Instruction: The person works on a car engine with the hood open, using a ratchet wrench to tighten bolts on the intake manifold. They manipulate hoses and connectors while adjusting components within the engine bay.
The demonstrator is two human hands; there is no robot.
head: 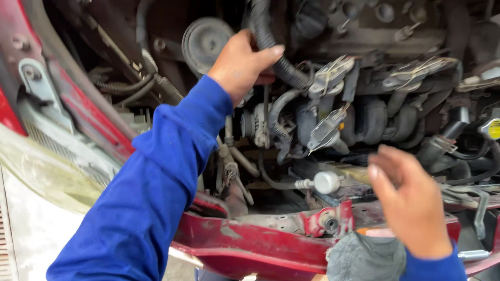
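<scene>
Blue sleeve fills the bottom left of the head view, so that's the closest thing, running up to the left hand deep in the engine bay. That hand is wrapped around a black ribbed hose, thumb on the near side and fingers curled behind it, so it's definitely gripping. The hose comes down from the top of the bay and bends off to the right toward the grey intake runners. Just left of the hand sits a round grey pulley-looking disc. The right hand is lower right, blurry, fingers loosely spread and holding nothing, hovering above the red front crossmember without touching anything I can make out. Just below its wrist there's a grey rag bunched up against the red metal. Between the two hands a small white round cap sticks out on a short stem, near the right hand's fingertips but apart from them. Far right edge has a yellow cap. Red fender edge with a grey bracket runs down the left side.
</scene>
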